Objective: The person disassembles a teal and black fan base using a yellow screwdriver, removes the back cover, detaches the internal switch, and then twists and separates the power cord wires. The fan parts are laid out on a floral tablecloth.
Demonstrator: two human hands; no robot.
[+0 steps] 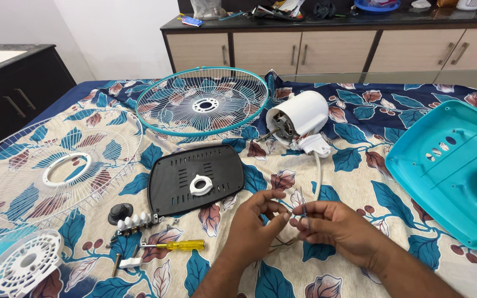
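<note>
Both my forearms come in from the bottom edge, angled inward. My left hand point(255, 226) and right hand point(335, 226) meet fingertip to fingertip, fingers point(274, 205) curled and pinched together, palms facing down.

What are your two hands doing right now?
Left hand: fingers pinched shut on the thin wires.
Right hand: fingers pinched shut on the same thin wires.
</note>
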